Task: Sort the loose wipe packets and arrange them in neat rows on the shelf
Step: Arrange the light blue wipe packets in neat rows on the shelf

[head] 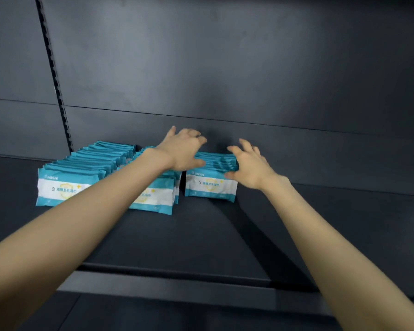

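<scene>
Three rows of teal-and-white wipe packets stand upright on the dark shelf (201, 235). The left row (67, 187) is the longest, the middle row (158, 199) is partly hidden behind my left forearm, and the right row (210, 185) is short. My left hand (182, 149) hovers with spread fingers over the left end of the right row. On that row's right end my right hand (249, 166) rests, fingers apart, thumb touching the front packet. Neither hand holds a packet.
A dark back panel (225, 68) rises behind the rows, with a slotted upright (55, 80) at the left. The shelf's front lip (177, 283) runs across below my arms. Bare shelf surface lies to the right of the rows.
</scene>
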A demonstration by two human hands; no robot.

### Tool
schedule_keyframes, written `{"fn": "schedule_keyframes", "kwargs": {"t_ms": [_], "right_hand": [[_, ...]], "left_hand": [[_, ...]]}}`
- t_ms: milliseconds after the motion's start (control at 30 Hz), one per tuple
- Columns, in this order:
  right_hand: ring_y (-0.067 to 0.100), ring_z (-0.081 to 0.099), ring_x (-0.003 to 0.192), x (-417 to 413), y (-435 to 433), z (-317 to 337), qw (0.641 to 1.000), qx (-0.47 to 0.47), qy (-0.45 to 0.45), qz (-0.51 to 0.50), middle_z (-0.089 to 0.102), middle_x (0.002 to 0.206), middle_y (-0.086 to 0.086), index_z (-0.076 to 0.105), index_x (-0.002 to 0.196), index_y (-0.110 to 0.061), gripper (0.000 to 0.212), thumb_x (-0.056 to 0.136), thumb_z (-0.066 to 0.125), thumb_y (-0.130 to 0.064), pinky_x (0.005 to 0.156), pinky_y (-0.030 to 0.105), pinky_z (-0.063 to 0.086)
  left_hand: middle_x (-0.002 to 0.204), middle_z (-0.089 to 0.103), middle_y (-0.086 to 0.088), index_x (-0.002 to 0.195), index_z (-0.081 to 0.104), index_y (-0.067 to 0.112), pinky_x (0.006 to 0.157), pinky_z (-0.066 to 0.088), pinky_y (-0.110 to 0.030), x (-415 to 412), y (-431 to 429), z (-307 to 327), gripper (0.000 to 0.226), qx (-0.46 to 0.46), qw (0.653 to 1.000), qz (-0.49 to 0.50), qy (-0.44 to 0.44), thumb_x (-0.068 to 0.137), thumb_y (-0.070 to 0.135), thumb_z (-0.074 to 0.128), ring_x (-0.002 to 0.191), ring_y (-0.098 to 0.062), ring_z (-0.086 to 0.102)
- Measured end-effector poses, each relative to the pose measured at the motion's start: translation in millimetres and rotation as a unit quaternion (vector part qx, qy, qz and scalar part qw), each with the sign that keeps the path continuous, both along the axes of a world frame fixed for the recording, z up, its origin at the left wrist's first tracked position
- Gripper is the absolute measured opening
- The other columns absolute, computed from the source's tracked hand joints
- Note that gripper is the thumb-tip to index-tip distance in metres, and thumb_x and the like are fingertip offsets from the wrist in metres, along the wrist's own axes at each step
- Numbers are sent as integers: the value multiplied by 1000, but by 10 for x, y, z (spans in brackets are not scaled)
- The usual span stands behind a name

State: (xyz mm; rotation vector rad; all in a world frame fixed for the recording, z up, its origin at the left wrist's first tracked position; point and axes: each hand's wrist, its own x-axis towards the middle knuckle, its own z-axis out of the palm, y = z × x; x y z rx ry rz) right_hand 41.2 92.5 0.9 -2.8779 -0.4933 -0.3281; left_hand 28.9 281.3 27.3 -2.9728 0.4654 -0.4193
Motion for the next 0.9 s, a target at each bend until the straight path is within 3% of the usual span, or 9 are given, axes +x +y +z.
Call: {"fn": "schedule_keyframes", "kwargs": {"t_ms": [233,367,533,900], "right_hand": [[27,25,137,-806,-7,139,992,60,-107,29,20,155,4,34,144,-17,60,92,59,-30,105,43,35],[26,30,131,-1439,0,18,986,68,-144,56,25,151,4,37,142,-17,55,92,57,-30,100,40,36],[26,32,130,-2161,79,-361,983,83,-139,89,30,149,5,41,139,-14,51,93,55,-31,100,39,37],[27,36,127,-3123,673,-1444,984,82,-22,156,34,147,7,42,139,-12,50,94,55,-28,100,38,37]], "left_hand": [[140,45,-10,145,34,14,113,21,-44,-981,69,54,62,-112,977,-22,-178,91,36,56,130,-30,36],[125,56,-12,135,47,9,103,33,-48,-1676,139,-226,57,-134,959,-28,-247,88,40,54,116,-36,49],[114,61,-14,128,52,4,88,45,-48,-2519,273,-716,62,-129,966,1,-223,83,46,43,102,-37,57],[111,60,-14,128,53,4,88,46,-46,-3649,821,-1833,60,-125,980,92,-121,85,45,44,100,-36,58]]}}
